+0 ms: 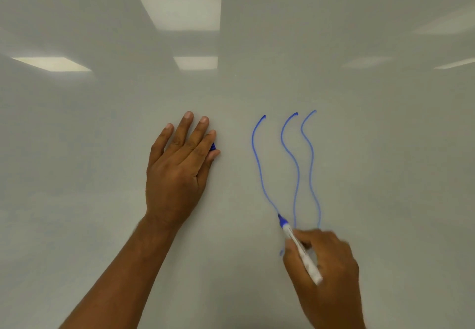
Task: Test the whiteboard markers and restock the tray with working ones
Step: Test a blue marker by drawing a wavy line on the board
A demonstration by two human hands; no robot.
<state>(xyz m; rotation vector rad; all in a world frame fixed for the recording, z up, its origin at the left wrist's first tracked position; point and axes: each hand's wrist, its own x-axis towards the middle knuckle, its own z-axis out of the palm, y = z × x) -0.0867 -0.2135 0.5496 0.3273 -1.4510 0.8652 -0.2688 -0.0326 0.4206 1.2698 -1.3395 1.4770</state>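
Note:
A whiteboard [102,148] fills the whole view. Three wavy blue lines [298,169] run down it at centre right. My right hand [326,272] grips a white-barrelled blue marker [299,249], whose tip touches the board at the lower end of the leftmost line. My left hand [177,169] lies flat against the board with its fingers straight, left of the lines. A small blue cap [212,146] is pinched between its thumb and index finger, mostly hidden. No tray is in view.
Ceiling light panels are reflected in the glossy board at the top [182,7] and the left [51,63]. A faint short blue mark [281,252] shows beside my right hand.

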